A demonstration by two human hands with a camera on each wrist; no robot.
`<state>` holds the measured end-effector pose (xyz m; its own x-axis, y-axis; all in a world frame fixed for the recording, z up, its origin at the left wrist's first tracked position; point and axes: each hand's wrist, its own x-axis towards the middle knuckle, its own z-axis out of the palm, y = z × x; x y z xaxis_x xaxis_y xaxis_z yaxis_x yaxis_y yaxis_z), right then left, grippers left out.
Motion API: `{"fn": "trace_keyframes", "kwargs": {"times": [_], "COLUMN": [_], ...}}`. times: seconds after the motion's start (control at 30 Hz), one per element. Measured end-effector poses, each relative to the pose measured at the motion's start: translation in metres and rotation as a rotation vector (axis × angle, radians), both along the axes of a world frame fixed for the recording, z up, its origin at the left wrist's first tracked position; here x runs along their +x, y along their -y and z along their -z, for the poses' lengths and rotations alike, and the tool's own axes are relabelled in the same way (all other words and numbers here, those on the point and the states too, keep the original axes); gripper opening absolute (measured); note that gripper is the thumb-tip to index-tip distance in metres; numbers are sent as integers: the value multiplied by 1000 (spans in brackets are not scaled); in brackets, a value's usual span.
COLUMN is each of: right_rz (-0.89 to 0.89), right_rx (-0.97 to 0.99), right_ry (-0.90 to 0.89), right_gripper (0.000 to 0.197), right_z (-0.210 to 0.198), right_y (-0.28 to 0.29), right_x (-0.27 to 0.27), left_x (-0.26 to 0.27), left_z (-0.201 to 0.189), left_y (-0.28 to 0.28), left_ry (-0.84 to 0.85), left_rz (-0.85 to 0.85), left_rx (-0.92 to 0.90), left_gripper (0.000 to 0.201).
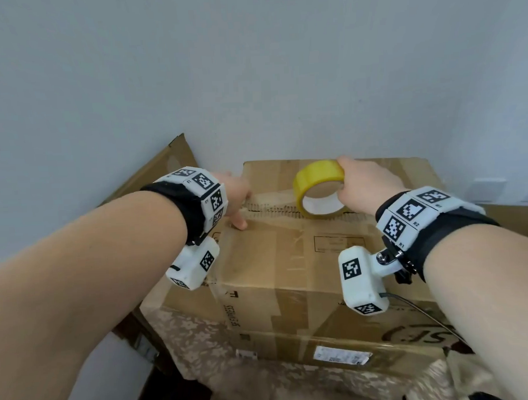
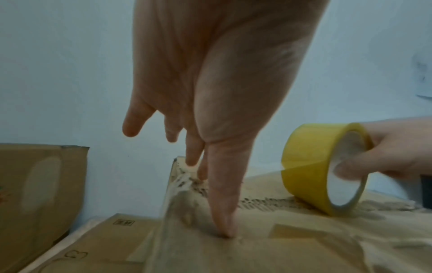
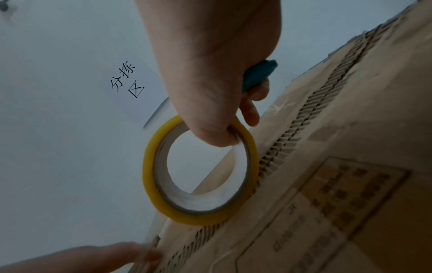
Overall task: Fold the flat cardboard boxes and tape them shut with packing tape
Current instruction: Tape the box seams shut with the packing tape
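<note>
A folded brown cardboard box (image 1: 289,259) stands in front of me, its top flaps closed along a ragged corrugated seam (image 1: 275,210). My right hand (image 1: 365,183) grips a yellow roll of packing tape (image 1: 318,190), which stands on edge on the seam; the thumb hooks inside the core (image 3: 217,134). A blue object (image 3: 257,75) sits tucked in that hand's palm. My left hand (image 1: 237,201) presses straight fingers down at the seam's left end, thumb (image 2: 222,212) on the near flap. A clear strip of tape runs from the roll (image 2: 322,166) toward the left fingers.
Another flat cardboard sheet (image 1: 161,171) leans against the pale wall at left. A second box (image 1: 338,344) with a white label lies under the first, on a patterned cloth (image 1: 202,347). A paper sign with printed characters (image 3: 127,79) hangs on the wall.
</note>
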<state>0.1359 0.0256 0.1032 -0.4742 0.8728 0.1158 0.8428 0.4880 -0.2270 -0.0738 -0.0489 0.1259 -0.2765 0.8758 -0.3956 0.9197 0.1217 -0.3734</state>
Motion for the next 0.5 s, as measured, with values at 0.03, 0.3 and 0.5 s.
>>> {"fn": "trace_keyframes", "kwargs": {"times": [0.03,0.3,0.5], "right_rz": [-2,24,48], "right_rx": [-3,-29,-91], "right_ry": [-12,-52,-105], "right_gripper": [29,32,24], "right_z": [1,5,10], "right_y": [0,2,-5], "right_x": [1,5,6], "left_x": [5,29,34], "left_z": [-1,8,10], "left_y": [0,6,7], "left_ry": [36,136,201], "left_rz": [11,-46,-91], "left_rx": [7,-9,20], "left_gripper": [79,138,129]}}
